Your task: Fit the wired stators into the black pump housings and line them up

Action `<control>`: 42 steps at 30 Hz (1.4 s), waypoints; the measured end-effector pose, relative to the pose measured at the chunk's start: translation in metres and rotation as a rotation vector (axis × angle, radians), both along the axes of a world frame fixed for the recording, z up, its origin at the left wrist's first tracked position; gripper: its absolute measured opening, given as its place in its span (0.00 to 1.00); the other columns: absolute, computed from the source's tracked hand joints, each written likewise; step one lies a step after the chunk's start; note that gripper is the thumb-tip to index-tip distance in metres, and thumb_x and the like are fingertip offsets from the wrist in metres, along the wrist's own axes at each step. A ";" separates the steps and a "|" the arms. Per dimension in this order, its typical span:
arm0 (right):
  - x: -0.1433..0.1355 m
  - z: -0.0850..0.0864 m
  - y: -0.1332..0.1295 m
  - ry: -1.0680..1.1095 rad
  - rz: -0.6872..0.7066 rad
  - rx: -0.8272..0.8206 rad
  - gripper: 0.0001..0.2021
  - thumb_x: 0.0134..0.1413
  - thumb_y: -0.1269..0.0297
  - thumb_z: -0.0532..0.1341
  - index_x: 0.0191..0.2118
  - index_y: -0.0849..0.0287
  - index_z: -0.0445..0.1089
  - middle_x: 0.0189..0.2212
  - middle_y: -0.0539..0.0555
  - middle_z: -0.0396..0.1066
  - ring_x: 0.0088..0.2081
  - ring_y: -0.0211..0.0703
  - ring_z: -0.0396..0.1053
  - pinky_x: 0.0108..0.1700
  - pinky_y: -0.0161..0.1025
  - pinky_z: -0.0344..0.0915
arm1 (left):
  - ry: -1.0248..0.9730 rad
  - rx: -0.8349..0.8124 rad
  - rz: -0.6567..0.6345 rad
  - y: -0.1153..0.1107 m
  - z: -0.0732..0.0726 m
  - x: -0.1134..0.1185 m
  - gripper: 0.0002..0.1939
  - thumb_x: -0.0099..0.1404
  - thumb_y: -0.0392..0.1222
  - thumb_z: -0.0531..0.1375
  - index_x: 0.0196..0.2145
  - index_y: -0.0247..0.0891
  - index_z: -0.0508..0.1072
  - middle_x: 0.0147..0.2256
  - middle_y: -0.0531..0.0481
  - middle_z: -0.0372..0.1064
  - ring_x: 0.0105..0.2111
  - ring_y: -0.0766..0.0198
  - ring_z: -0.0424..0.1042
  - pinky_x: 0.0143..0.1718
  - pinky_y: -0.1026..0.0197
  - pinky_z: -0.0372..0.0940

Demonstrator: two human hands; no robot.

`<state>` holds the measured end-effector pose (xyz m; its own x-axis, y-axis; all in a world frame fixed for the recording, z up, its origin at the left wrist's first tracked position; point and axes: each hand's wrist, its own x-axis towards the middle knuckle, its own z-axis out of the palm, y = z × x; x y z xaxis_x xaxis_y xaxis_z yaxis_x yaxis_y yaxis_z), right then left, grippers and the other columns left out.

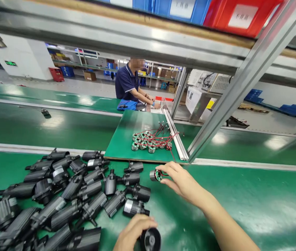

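One wired stator (156,175) is being pinched by right-hand fingers (169,173); one black housing (150,239) is being gripped by the left hand (132,233); no labels are legible.

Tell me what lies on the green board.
On the green board lies a cluster of round stators with red wires. White tubes cover its right edge; under the cluster nothing shows.

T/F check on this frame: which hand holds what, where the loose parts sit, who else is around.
1. The right hand holds a small round part with red wires. True.
2. The left hand is empty. False: it grips a black housing.
3. The black housings are stacked in a red bin. False: they lie loose on the green table.
4. More wired parts sit on a green board. True.
5. A person sits beyond the belt. True.
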<state>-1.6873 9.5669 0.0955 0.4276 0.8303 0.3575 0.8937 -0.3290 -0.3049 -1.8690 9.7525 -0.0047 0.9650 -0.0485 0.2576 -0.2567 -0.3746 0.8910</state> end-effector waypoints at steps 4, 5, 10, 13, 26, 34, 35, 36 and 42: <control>-0.054 0.016 -0.033 -0.039 -0.036 -0.015 0.20 0.66 0.57 0.60 0.61 0.52 0.62 0.42 0.54 0.69 0.41 0.42 0.68 0.42 0.41 0.68 | 0.053 0.041 0.037 -0.006 0.009 -0.003 0.21 0.59 0.48 0.69 0.50 0.47 0.74 0.46 0.47 0.75 0.45 0.56 0.75 0.47 0.56 0.71; -0.064 0.019 -0.038 -0.070 -0.043 -0.035 0.21 0.65 0.57 0.61 0.61 0.52 0.62 0.39 0.53 0.69 0.38 0.42 0.68 0.40 0.41 0.67 | 0.063 0.040 0.044 -0.006 0.012 -0.003 0.21 0.60 0.47 0.69 0.51 0.47 0.73 0.45 0.48 0.74 0.44 0.56 0.75 0.46 0.57 0.71; -0.095 0.025 -0.044 -0.091 -0.031 -0.088 0.18 0.63 0.52 0.62 0.55 0.52 0.68 0.31 0.50 0.67 0.30 0.42 0.65 0.33 0.42 0.62 | 0.051 0.048 0.049 -0.003 0.015 -0.005 0.23 0.59 0.46 0.71 0.50 0.47 0.71 0.42 0.52 0.74 0.42 0.60 0.75 0.42 0.59 0.70; -0.100 0.024 -0.036 -0.053 -0.012 -0.077 0.15 0.63 0.51 0.62 0.50 0.52 0.70 0.29 0.50 0.65 0.29 0.42 0.64 0.30 0.41 0.61 | 0.053 0.041 0.032 -0.002 0.016 -0.007 0.25 0.58 0.42 0.71 0.51 0.46 0.70 0.44 0.52 0.75 0.42 0.60 0.76 0.43 0.59 0.71; -0.098 -0.012 -0.006 -0.075 -0.033 -0.091 0.22 0.56 0.40 0.63 0.37 0.56 0.73 0.26 0.50 0.66 0.28 0.42 0.65 0.32 0.42 0.57 | -0.102 0.142 0.092 0.002 0.008 -0.011 0.33 0.64 0.50 0.67 0.62 0.47 0.59 0.50 0.46 0.75 0.47 0.58 0.78 0.50 0.58 0.73; -0.093 -0.012 -0.006 0.073 0.072 -0.186 0.22 0.58 0.43 0.63 0.50 0.52 0.68 0.34 0.49 0.69 0.31 0.40 0.67 0.31 0.40 0.58 | -0.242 0.188 0.008 0.009 0.007 -0.011 0.21 0.66 0.39 0.65 0.53 0.45 0.64 0.50 0.45 0.72 0.51 0.57 0.75 0.51 0.57 0.73; -0.094 -0.013 -0.006 0.082 0.083 -0.201 0.19 0.60 0.45 0.63 0.49 0.52 0.68 0.34 0.48 0.69 0.30 0.39 0.67 0.29 0.39 0.57 | -0.251 0.234 -0.042 0.011 0.009 -0.011 0.17 0.67 0.37 0.63 0.51 0.44 0.65 0.51 0.45 0.71 0.52 0.58 0.74 0.51 0.58 0.73; -0.095 -0.015 -0.007 0.087 0.091 -0.207 0.18 0.60 0.46 0.62 0.49 0.52 0.68 0.34 0.48 0.68 0.29 0.38 0.66 0.28 0.39 0.56 | -0.257 0.298 -0.079 0.012 0.010 -0.011 0.14 0.68 0.36 0.62 0.49 0.44 0.67 0.53 0.44 0.70 0.52 0.58 0.74 0.51 0.59 0.73; -0.099 -0.013 -0.008 0.052 0.131 -0.213 0.15 0.64 0.48 0.60 0.48 0.52 0.70 0.33 0.48 0.68 0.30 0.39 0.66 0.29 0.39 0.56 | -0.429 0.560 -0.107 0.015 0.019 -0.015 0.10 0.71 0.38 0.57 0.48 0.41 0.74 0.53 0.37 0.67 0.50 0.55 0.75 0.46 0.57 0.76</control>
